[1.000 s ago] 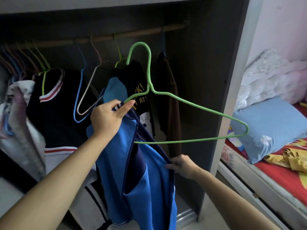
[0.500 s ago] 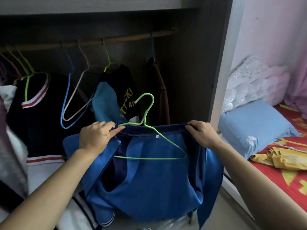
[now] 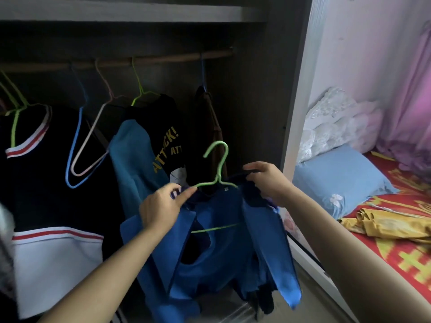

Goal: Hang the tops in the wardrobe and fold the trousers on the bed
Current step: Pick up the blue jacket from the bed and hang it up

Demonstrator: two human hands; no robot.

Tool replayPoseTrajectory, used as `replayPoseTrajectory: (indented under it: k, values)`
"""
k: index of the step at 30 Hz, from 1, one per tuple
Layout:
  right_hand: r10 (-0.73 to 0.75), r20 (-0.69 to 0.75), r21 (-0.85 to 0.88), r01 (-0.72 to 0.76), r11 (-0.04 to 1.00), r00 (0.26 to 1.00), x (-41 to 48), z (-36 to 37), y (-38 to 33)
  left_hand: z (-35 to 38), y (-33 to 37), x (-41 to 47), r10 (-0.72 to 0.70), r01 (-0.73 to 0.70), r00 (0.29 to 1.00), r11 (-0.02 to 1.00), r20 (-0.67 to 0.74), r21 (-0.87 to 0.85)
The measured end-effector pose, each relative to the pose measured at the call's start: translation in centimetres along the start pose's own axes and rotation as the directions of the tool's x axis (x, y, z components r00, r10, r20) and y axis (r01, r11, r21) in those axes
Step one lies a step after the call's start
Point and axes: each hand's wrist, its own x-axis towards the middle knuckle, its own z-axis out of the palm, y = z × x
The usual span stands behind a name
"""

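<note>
Below the rail, left hand and right hand are gripping the blue top at either shoulder, hanger between them.

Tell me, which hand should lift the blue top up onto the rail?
Probably the left hand. Its fingers already pinch the green hanger near the neck, just below the hook, so it can raise it to the rail. The right hand only grips the blue top at the collar.

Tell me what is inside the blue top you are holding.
A green hanger: its hook and neck rise from the blue top collar, and part of its bottom bar shows through the open front. Its shoulders are covered by fabric.
</note>
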Motion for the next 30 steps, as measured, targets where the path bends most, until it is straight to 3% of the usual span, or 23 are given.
replayPoseTrajectory:
  k: [3, 6, 8, 11, 13, 15, 16, 18, 20, 22, 23, 24, 25, 26, 27, 28, 30]
  values:
    - [0.179, 0.116, 0.425, -0.211, 0.88, 0.977, -0.4, 1.2, 0.5, 0.3, -0.3, 0.7, -0.3, 0.299, 0.954, 0.945, 0.014, -0.13]
    - [0.144, 0.042, 0.553, -0.143, 0.821, 0.989, -0.7, 2.7, 1.4, 0.1, -0.1, 1.0, -0.394, 0.385, 0.919, 0.895, 0.006, -0.225]
    - [0.074, -0.039, 0.422, -0.051, 0.905, 0.996, -0.9, 3.7, 2.6, -0.2, 0.4, 1.1, -0.396, 0.376, 0.918, 0.886, -0.02, -0.271]
    - [0.056, -0.075, 0.062, -0.052, 0.997, 0.996, -1.3, 4.4, 4.5, -0.8, 1.2, 1.4, -0.365, 0.327, 0.929, 0.889, -0.065, -0.321]
    - [0.066, -0.073, -0.225, -0.081, 0.971, 0.995, -1.3, 4.2, 5.0, -1.6, 1.4, 1.8, -0.341, 0.29, 0.933, 0.901, -0.117, -0.322]
    - [0.123, -0.039, -0.27, -0.129, 0.954, 0.992, -1.4, 3.8, 4.5, -2.2, 1.3, 2.1, -0.32, 0.262, 0.93, 0.923, -0.182, -0.284]
    - [0.142, -0.04, -0.187, -0.147, 0.971, 0.989, -1.6, 3.8, 3.9, -2.5, 1.3, 2.3, -0.309, 0.252, 0.93, 0.93, -0.201, -0.266]
    - [0.172, -0.067, 0.18, -0.158, 0.971, 0.983, -1.9, 4.0, 2.0, -2.8, 1.3, 2.4, -0.276, 0.226, 0.939, 0.945, -0.206, -0.237]
    - [0.163, 0.024, 0.56, -0.149, 0.815, 0.986, -2.3, 4.2, -1.1, -2.9, 1.4, 2.5, -0.243, 0.199, 0.953, 0.953, -0.182, -0.227]
    - [0.087, 0.17, 0.735, -0.185, 0.653, 0.982, -2.8, 3.9, -3.8, -3.2, 1.4, 2.7, -0.237, 0.188, 0.955, 0.948, -0.178, -0.257]
    - [0.044, 0.206, 0.721, -0.182, 0.668, 0.978, -3.1, 3.4, -4.8, -3.6, 1.3, 2.9, -0.247, 0.187, 0.949, 0.941, -0.194, -0.282]
    - [-0.009, 0.186, 0.635, -0.113, 0.764, 0.982, -3.2, 2.9, -5.5, -4.1, 1.2, 3.3, -0.263, 0.19, 0.94, 0.932, -0.217, -0.308]
    - [-0.095, 0.108, 0.442, 0.037, 0.896, 0.99, -3.3, 2.2, -5.9, -4.7, 1.2, 3.7, -0.282, 0.196, 0.929, 0.923, -0.238, -0.332]
    - [-0.235, 0.001, 0.153, 0.232, 0.961, 0.972, -3.4, 1.5, -5.9, -5.4, 1.1, 4.1, -0.297, 0.199, 0.921, 0.915, -0.253, -0.351]
    - [-0.415, -0.079, -0.162, 0.399, 0.902, 0.906, -3.3, 0.7, -5.7, -5.9, 1.0, 4.4, -0.3, 0.194, 0.917, 0.912, -0.265, -0.36]
    - [-0.593, -0.085, -0.436, 0.505, 0.745, 0.801, -3.3, 0.1, -5.5, -6.4, 1.0, 4.8, -0.289, 0.179, 0.918, 0.913, -0.272, -0.366]
    - [-0.762, 0.037, -0.712, 0.552, 0.434, 0.647, -2.9, -1.1, -5.7, -7.2, 1.2, 5.5, -0.254, 0.143, 0.93, 0.916, -0.266, -0.376]
